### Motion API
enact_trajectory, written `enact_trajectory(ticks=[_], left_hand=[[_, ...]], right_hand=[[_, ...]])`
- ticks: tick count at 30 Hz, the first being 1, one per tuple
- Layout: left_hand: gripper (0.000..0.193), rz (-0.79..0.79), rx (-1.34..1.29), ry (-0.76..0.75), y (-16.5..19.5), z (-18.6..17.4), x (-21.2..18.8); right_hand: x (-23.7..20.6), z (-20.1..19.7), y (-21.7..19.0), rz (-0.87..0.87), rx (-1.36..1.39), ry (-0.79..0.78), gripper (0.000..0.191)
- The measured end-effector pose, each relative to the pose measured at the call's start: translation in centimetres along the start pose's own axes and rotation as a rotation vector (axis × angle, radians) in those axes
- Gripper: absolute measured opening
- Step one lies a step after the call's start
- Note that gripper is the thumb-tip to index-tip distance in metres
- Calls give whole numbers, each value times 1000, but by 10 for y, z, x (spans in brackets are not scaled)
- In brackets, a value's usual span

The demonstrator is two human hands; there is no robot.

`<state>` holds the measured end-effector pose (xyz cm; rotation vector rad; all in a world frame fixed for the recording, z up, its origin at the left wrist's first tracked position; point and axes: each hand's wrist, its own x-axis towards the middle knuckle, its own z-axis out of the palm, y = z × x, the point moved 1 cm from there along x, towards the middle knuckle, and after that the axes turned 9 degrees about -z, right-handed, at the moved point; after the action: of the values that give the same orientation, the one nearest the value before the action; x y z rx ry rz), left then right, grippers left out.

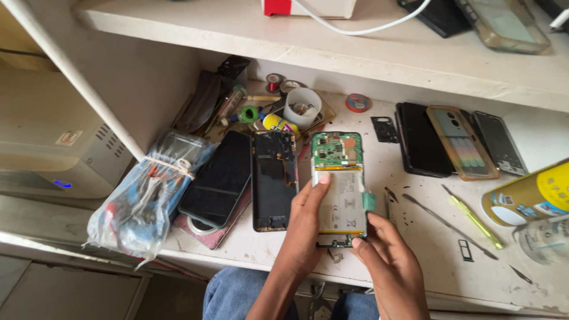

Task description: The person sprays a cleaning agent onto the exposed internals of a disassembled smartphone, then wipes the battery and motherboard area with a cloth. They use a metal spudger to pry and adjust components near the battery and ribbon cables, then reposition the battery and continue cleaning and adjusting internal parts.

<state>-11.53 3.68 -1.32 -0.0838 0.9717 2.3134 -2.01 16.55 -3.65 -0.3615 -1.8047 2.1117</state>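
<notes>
Beside opened phone (338,186) — back panel (274,181).

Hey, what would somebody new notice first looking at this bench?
The opened phone at centre, its green circuit board and pale battery bare, gripped by the left hand and right hand. Left of it lie a black back cover and a dark phone; more phones sit upper right.

Your white workbench (415,237) carries an opened phone (338,189), a black back cover (274,181), a dark handset (218,178), tweezers (447,225) (grubby surface) and a bagged bundle (145,192).
</notes>
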Motion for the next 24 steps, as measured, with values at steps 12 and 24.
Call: enact_trajectory(ticks=[12,24], left_hand=[[40,-9,-52,-32,-2,-4,1],[41,-25,-62,-21,-3,-4,3]], right_hand=[[-2,-5,-4,12,169,-52,53],[1,-5,-1,38,143,18,48]])
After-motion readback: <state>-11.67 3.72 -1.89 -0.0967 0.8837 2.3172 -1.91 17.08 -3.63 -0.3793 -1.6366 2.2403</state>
